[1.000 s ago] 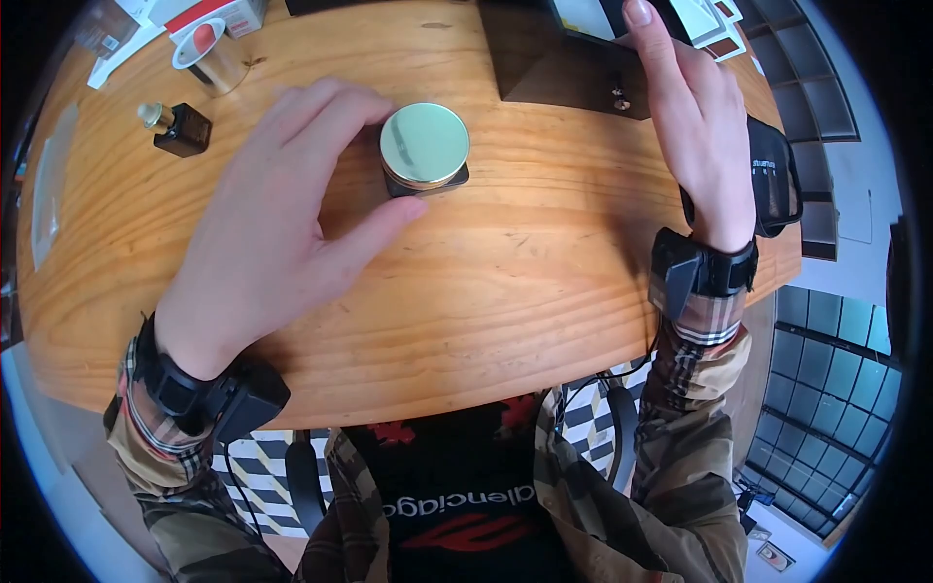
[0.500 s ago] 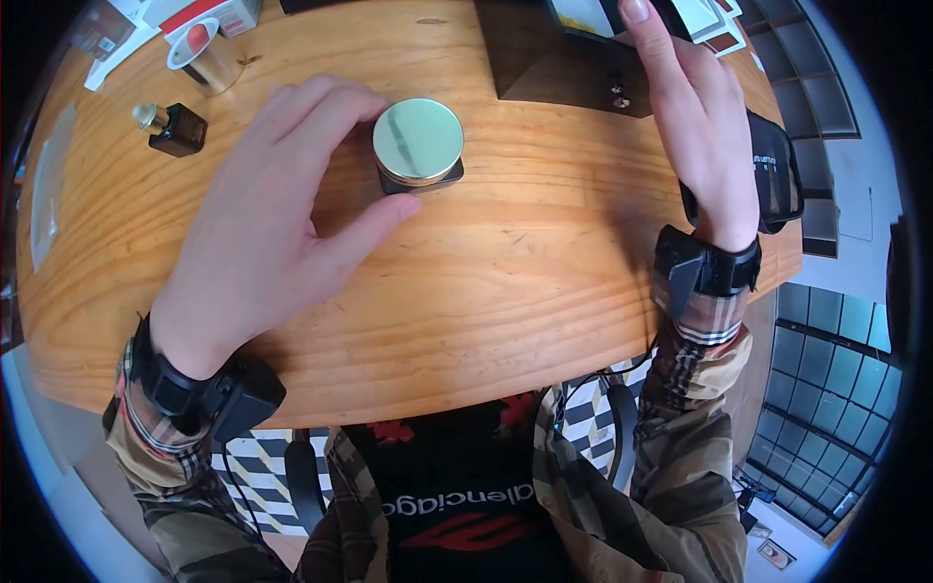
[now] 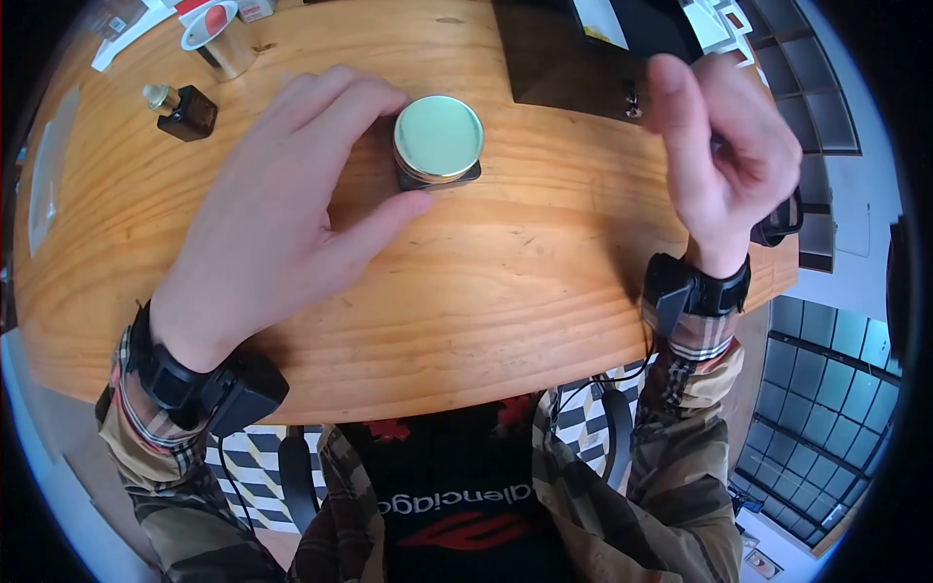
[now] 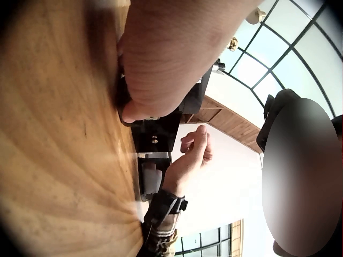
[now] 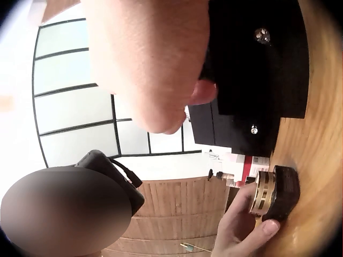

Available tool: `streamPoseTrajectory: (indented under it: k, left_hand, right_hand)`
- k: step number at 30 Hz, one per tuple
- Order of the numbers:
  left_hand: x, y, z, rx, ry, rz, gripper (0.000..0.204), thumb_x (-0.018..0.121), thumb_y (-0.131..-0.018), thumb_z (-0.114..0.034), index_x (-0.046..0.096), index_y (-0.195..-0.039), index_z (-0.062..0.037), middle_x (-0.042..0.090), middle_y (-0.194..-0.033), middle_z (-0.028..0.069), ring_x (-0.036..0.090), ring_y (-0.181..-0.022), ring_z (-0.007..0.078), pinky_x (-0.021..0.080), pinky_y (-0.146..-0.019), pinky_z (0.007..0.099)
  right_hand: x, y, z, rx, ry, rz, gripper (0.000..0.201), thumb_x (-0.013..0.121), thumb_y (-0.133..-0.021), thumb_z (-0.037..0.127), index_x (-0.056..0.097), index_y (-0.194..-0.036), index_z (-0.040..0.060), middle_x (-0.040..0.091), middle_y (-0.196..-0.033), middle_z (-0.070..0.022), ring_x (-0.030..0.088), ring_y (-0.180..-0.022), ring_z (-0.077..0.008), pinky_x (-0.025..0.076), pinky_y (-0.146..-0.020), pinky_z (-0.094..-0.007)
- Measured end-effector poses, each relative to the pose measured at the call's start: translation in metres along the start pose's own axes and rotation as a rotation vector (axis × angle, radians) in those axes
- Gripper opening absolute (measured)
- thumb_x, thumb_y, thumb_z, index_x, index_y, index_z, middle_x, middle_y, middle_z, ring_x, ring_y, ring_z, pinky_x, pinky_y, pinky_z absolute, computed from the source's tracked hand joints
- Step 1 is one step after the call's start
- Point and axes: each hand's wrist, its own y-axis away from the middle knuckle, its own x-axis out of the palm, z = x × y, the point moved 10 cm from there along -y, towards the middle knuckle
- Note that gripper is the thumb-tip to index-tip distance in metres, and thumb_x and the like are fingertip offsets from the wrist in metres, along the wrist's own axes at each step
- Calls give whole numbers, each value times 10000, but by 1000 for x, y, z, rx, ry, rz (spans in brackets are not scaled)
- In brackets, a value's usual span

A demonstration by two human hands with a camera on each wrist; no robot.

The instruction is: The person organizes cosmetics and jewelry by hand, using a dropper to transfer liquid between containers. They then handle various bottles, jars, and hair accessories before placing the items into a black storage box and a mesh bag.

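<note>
A cosmetic jar (image 3: 437,141) with a round, shiny gold-rimmed lid and a dark, square-cornered base stands on the wooden table. My left hand (image 3: 277,209) curls round its left side, thumb at the front edge of the base and forefinger behind the lid. In the right wrist view the left thumb (image 5: 270,227) lies right at the dark base. My right hand (image 3: 724,155) hovers over the table's right side, thumb up and fingers loosely bent, with nothing visible in it. Nearest to it is a black box (image 3: 573,78) with a crystal-like knob (image 3: 633,102).
A dark dropper-style bottle (image 3: 190,115) with a gold top and a silver cup-like container (image 3: 222,47) stand at the back left. A black pouch (image 3: 777,222) lies partly behind the right hand. White items (image 3: 719,24) stand beyond the box.
My right hand has drawn back from the black box, and its fingers have bent in. The left hand keeps its place round the jar. The whole view has shifted slightly.
</note>
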Motion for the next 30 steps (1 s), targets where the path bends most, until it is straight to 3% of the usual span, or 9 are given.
streamPoseTrajectory:
  k: [3, 6, 15, 20, 22, 23, 25, 28, 30]
  left_hand:
    - [1, -1, 1, -9, -2, 17, 473, 787, -858, -125, 578, -1259, 12, 607, -1187, 160, 613, -1096, 313, 498, -978, 358]
    - [2, -3, 0, 1, -2, 16, 470, 785, -856, -116, 576, -1256, 15, 604, -1186, 160, 616, -1095, 315, 502, -977, 356]
    - [0, -5, -3, 7, -9, 2, 472, 788, -854, -116, 576, -1256, 14, 604, -1192, 162, 619, -1103, 319, 509, -973, 359]
    - [-3, 0, -5, 35, -37, 0, 476, 788, -853, -117, 577, -1259, 13, 606, -1187, 163, 619, -1106, 322, 510, -972, 361]
    - [-3, 1, -4, 26, -24, 7, 477, 790, -852, -119, 577, -1258, 14, 607, -1182, 163, 618, -1103, 323, 510, -971, 362]
    - [-3, 1, -3, 25, -25, 4, 477, 790, -852, -119, 577, -1258, 14, 607, -1182, 163, 618, -1103, 323, 510, -971, 362]
    - [-3, 5, -4, 29, -20, -20, 474, 790, -854, -124, 578, -1255, 14, 607, -1185, 162, 618, -1100, 322, 511, -968, 362]
    - [-5, 11, -5, 22, -16, -26, 474, 789, -852, -123, 579, -1255, 11, 607, -1187, 159, 613, -1100, 324, 501, -972, 367]
    - [-7, 13, -6, 32, -13, -34, 472, 788, -852, -127, 581, -1254, 8, 607, -1183, 158, 609, -1103, 328, 495, -973, 371]
  right_hand:
    - [24, 6, -12, 182, 243, 203, 300, 759, -946, 111, 712, -680, -19, 629, -606, -5, 496, -526, -71, 325, -503, -240]
    - [21, 11, -23, 352, 201, 171, 236, 767, -945, 141, 759, -783, -30, 692, -668, -25, 576, -583, -63, 399, -542, -213]
    - [31, 4, -22, 369, 119, 150, 168, 729, -964, 139, 773, -1025, -11, 766, -908, -63, 674, -754, -89, 508, -698, -224]
    - [40, -1, -13, 225, 308, 181, 218, 716, -968, 179, 754, -1125, 34, 740, -953, -53, 661, -936, -158, 490, -861, -268]
    - [40, -3, -16, 220, 362, 219, 342, 725, -924, 246, 723, -1160, -1, 736, -1083, -187, 688, -1035, -317, 505, -915, -390]
    - [42, -4, -12, 217, 361, 219, 342, 725, -924, 246, 723, -1160, -1, 736, -1083, -187, 688, -1035, -317, 505, -915, -390]
    - [52, 2, -12, 330, 285, 267, 454, 724, -924, 264, 664, -1307, 28, 642, -1345, -243, 581, -1294, -362, 424, -1090, -422]
    - [61, 4, -5, 236, 416, 418, 540, 732, -923, 279, 609, -1390, 39, 554, -1453, -265, 501, -1380, -394, 373, -1153, -444]
    - [63, 4, -5, 281, 376, 365, 557, 732, -924, 287, 596, -1406, 45, 541, -1466, -263, 490, -1388, -396, 358, -1166, -454]
